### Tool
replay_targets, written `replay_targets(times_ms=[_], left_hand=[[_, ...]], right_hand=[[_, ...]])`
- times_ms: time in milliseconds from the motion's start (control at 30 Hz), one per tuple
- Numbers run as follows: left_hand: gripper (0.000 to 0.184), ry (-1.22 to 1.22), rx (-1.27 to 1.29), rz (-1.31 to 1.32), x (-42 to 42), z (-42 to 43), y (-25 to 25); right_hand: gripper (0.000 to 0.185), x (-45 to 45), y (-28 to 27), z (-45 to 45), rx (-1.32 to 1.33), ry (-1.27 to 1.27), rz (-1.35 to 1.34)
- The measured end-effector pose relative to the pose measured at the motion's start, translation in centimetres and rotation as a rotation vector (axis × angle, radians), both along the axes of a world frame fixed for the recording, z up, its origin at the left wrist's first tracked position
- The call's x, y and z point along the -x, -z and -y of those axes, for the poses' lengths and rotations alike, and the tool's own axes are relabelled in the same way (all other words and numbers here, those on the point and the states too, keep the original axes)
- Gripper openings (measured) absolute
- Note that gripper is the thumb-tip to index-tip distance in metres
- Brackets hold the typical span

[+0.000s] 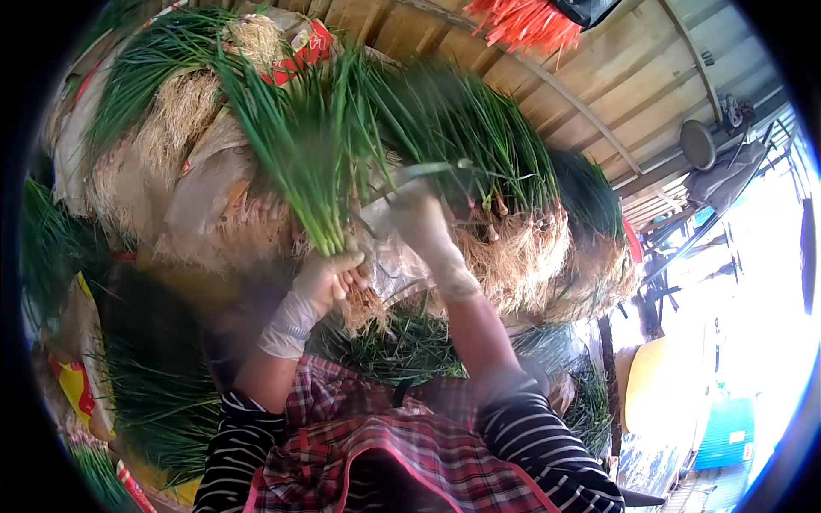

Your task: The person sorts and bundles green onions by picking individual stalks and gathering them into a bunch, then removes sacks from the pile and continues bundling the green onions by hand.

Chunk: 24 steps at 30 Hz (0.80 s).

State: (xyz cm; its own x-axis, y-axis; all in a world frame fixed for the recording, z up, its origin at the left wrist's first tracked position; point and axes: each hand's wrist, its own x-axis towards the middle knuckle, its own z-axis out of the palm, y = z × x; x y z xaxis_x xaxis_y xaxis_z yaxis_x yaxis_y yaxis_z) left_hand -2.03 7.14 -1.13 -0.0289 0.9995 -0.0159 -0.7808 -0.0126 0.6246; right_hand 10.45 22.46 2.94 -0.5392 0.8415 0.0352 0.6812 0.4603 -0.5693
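My left hand [321,286], in a pale glove, is closed round the lower stems of a bunch of green onions [321,184]. Its leaves point up and away, and its roots hang below my fingers. To the right of the bunch is my right hand [419,218], also gloved and blurred by motion. A few loose green leaves [432,169] show at its fingertips; how the fingers hold them is unclear. Just beyond lies a heap of green onions [479,128] with pale roots toward me.
More rooted onions [184,111] are piled at the upper left on sacking. Loose green leaves [385,346] lie below my hands, with others [158,385] at the lower left. Orange-red strips [526,26] hang at the top. A blue container [725,433] stands at the right.
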Motion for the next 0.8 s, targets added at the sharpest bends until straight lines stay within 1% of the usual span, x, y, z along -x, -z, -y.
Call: replay_targets(times_ms=[33,67,100,133,167,200,233,300,333,367,400,433,467,500,533,600,633,667,700,733,800], left_hand=[[0.01,-0.011,-0.068,0.039,0.2,0.1,-0.6],[0.009,-0.02,-0.134,0.078,0.4,0.2,-1.1],[0.013,0.009,-0.194,0.094,0.9,0.1,-1.3],[0.014,-0.026,-0.185,0.122,1.0,0.3,-1.7],[0.015,-0.066,-0.175,0.152,1.2,0.8,-2.1],[0.016,-0.111,-0.165,0.187,1.5,1.2,-2.4],[0.019,-0.139,-0.217,0.151,1.7,1.6,-3.0],[0.019,-0.083,-0.341,0.221,1.8,2.1,-3.5],[0.019,-0.052,-0.403,0.247,2.0,2.3,-3.6],[0.016,-0.016,-0.399,0.256,2.2,2.4,-3.3],[0.017,0.011,-0.348,0.21,2.2,2.3,-3.2],[0.019,0.042,-0.297,0.166,2.2,2.0,-3.1],[0.021,0.075,-0.25,0.118,2.1,1.7,-2.9],[0.018,0.106,-0.176,0.091,1.9,1.2,-2.3],[0.014,0.048,-0.034,0.137,1.5,1.3,-1.9],[0.013,0.059,0.087,0.136,1.1,0.6,-0.5],[0.013,0.066,0.106,0.129,0.7,0.5,0.0],[0.014,0.074,0.12,0.118,0.6,0.2,0.4],[0.014,0.08,0.132,0.105,0.4,-0.1,0.5],[0.014,0.074,0.127,0.111,0.3,-0.1,0.5],[0.013,0.055,0.116,0.117,0.1,-0.2,0.4]], right_hand=[[0.019,3.2,-4.8,2.3,0.02,0.061,-0.079],[0.021,5.2,-5.0,1.5,0.149,0.09,-0.234],[0.026,7.1,-4.1,-0.3,0.215,0.073,-0.131],[0.032,9.0,-3.0,-1.8,-0.014,-0.04,0.348],[0.036,8.1,-0.6,-2.7,-0.207,-0.191,0.269],[0.037,6.5,-0.3,-2.1,-0.238,-0.228,0.169],[0.037,4.9,0.1,-1.4,-0.271,-0.269,0.073],[0.032,-0.8,-2.7,-0.2,-0.106,-0.028,-0.009],[0.029,-2.9,-3.6,-0.4,-0.071,0.142,0.019],[0.017,-4.0,-4.6,-0.3,-0.119,0.338,0.161],[0.007,-5.0,-5.6,-0.1,-0.165,0.541,0.304],[0.008,-6.9,-4.9,-1.2,-0.297,0.468,0.379],[0.009,-9.1,-3.1,-3.1,-0.43,0.395,0.449],[0.011,-9.2,-3.4,-3.6,-0.573,0.308,0.514],[0.01,-9.5,-4.0,-4.2,-0.449,0.303,0.343],[0.009,-8.4,-7.3,-2.2,-0.174,0.294,0.013],[0.017,-8.2,-7.3,-2.1,-0.037,0.276,0.135],[0.018,-7.9,-6.0,-2.1,-0.011,0.208,0.304],[0.019,-7.8,-3.7,-2.1,-0.101,0.101,0.468],[0.019,-7.6,-1.1,-1.9,-0.237,0.014,0.561],[0.021,-7.4,0.1,-1.8,-0.287,-0.066,0.571]])
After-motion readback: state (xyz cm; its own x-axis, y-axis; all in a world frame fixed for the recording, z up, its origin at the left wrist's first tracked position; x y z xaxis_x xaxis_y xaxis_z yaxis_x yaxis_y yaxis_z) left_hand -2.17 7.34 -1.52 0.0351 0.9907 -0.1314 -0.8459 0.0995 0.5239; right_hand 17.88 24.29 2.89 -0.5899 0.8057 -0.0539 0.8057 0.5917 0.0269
